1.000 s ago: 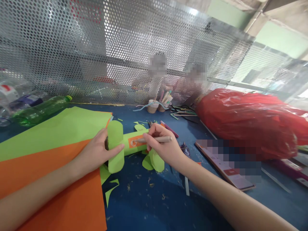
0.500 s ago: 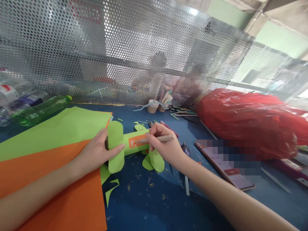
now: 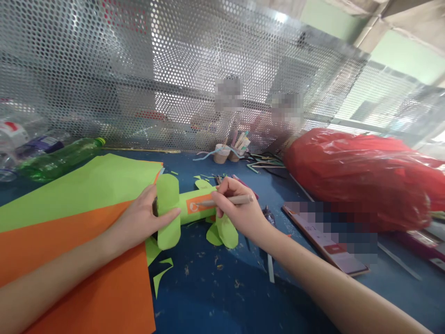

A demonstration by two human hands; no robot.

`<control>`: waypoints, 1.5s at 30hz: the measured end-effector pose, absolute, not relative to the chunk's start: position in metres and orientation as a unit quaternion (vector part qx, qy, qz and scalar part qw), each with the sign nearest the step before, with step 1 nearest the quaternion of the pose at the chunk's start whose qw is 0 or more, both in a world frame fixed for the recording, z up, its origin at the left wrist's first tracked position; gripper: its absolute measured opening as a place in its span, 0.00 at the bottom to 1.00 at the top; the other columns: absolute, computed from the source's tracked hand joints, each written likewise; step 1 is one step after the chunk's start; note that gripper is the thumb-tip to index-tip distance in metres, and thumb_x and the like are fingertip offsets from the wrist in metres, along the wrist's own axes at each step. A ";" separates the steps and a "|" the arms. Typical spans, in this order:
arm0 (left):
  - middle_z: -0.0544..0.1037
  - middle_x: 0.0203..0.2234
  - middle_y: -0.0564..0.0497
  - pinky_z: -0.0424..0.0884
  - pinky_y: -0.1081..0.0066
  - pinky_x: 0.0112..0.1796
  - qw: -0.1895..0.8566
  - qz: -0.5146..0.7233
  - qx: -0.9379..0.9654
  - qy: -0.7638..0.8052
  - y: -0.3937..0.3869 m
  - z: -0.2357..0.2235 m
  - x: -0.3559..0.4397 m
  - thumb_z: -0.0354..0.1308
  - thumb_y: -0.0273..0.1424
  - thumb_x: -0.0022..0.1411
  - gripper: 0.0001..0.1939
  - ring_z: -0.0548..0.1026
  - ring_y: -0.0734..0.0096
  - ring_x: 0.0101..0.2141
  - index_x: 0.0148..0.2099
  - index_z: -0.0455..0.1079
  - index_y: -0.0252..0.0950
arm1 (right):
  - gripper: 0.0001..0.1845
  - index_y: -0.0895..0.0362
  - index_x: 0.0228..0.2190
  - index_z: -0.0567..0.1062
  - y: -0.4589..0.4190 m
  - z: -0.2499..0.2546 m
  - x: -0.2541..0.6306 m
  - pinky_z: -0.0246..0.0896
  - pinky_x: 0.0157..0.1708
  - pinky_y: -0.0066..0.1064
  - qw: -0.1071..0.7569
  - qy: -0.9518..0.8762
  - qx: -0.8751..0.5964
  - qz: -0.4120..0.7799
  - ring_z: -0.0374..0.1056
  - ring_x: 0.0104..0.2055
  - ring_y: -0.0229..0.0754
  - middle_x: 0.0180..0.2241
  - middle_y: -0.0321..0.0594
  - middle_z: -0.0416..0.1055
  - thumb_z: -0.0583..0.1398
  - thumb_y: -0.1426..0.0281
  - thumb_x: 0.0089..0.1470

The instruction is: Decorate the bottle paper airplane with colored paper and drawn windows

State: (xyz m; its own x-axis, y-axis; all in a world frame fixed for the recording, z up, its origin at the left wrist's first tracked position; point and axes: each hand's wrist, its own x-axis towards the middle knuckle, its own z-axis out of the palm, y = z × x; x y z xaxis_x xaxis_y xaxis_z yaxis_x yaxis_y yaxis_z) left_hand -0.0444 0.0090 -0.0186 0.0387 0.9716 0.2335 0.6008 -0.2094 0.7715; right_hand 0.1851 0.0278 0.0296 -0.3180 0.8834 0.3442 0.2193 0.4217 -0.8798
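Observation:
My left hand [image 3: 141, 214] grips the near end of a lime-green paper tube [image 3: 184, 217], its thumb laid over a rounded green flap [image 3: 168, 234]. More rounded green pieces [image 3: 227, 232] stick out at the tube's other end. An orange paper strip [image 3: 192, 206] runs along the tube and bears a pale round mark. Between the fingers of my right hand [image 3: 239, 208] is a light-coloured pen [image 3: 243, 199], with its tip on the strip beside that mark. My right hand partly hides the tube's far end.
Large green [image 3: 90, 185] and orange paper sheets [image 3: 114, 287] lie at left, below a green bottle [image 3: 64, 160]. Cups of pens [image 3: 221, 154] stand by the perforated metal screen [image 3: 121, 69]. A phone [image 3: 323, 241] and a red plastic bag [image 3: 361, 176] are at right; green scraps [image 3: 160, 276] lie in front.
The pen tip has shifted very slightly along the pale mark on the orange strip. Both hands and the paper tube are otherwise nearly where they were.

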 end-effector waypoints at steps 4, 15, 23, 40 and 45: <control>0.73 0.54 0.47 0.68 0.51 0.54 0.232 0.386 0.686 0.571 0.009 -0.019 -0.044 0.59 0.53 0.56 0.31 0.72 0.49 0.54 0.58 0.65 0.45 | 0.12 0.53 0.24 0.62 0.027 0.029 0.184 0.57 0.23 0.28 0.428 -0.724 -0.375 0.389 0.63 0.18 0.34 0.16 0.28 0.66 0.59 0.65 0.55; 0.74 0.53 0.47 0.68 0.52 0.54 0.215 0.380 0.684 0.584 0.007 -0.015 -0.042 0.58 0.53 0.55 0.31 0.73 0.49 0.53 0.57 0.66 0.43 | 0.12 0.53 0.23 0.62 0.025 0.029 0.184 0.56 0.23 0.28 0.418 -0.730 -0.378 0.386 0.63 0.18 0.34 0.16 0.28 0.66 0.59 0.67 0.54; 0.75 0.53 0.47 0.69 0.52 0.53 0.215 0.376 0.681 0.590 0.007 -0.017 -0.043 0.58 0.53 0.55 0.31 0.72 0.48 0.53 0.57 0.66 0.43 | 0.12 0.53 0.23 0.62 0.025 0.030 0.183 0.55 0.22 0.27 0.415 -0.731 -0.377 0.389 0.63 0.18 0.34 0.16 0.28 0.65 0.59 0.67 0.54; 0.74 0.53 0.45 0.67 0.49 0.55 0.216 0.377 0.687 0.582 0.008 -0.016 -0.043 0.58 0.53 0.56 0.31 0.71 0.49 0.54 0.56 0.66 0.43 | 0.12 0.53 0.23 0.61 0.024 0.031 0.182 0.55 0.22 0.27 0.412 -0.728 -0.385 0.389 0.62 0.18 0.33 0.16 0.28 0.64 0.60 0.66 0.54; 0.74 0.53 0.47 0.69 0.51 0.54 0.217 0.374 0.689 0.582 0.007 -0.015 -0.043 0.57 0.52 0.56 0.30 0.72 0.48 0.53 0.56 0.66 0.43 | 0.12 0.53 0.24 0.61 0.023 0.030 0.181 0.56 0.22 0.27 0.411 -0.727 -0.385 0.393 0.63 0.19 0.33 0.17 0.28 0.65 0.59 0.65 0.54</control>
State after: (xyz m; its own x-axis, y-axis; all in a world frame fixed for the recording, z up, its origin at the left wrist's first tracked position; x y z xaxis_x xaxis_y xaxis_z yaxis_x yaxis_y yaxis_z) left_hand -0.0428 0.0068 -0.0147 0.0435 0.9639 0.2628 0.6402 -0.2289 0.7334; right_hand 0.1806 0.0235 0.0302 -0.3663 0.8823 0.2955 0.2364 0.3955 -0.8875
